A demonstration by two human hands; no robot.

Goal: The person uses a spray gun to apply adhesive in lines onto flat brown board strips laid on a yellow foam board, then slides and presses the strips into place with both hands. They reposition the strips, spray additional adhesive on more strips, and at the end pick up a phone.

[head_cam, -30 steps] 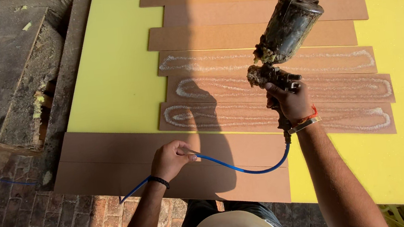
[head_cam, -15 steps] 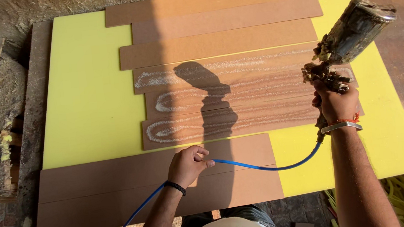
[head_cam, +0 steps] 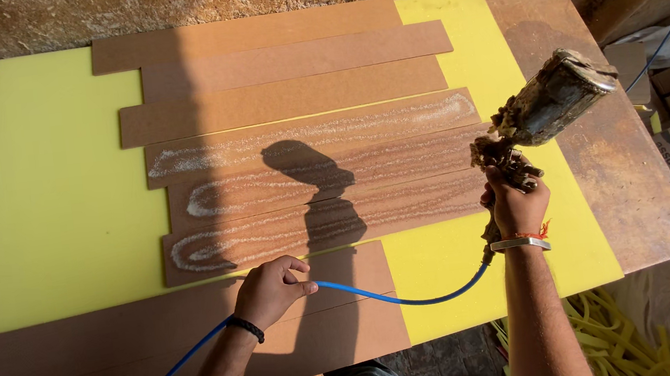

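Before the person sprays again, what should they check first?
1. Right hand grips the crusted metal spray gun: ok.
2. Left hand holds the thin blue hose up off the brown fibreboard strips: ok.
3. Strips lie flat on the yellow foam sheet: ok.
4. White wavy trails cover three strips; the upper strips are bare: not ok.
5. Nozzle clear of crust: cannot tell.
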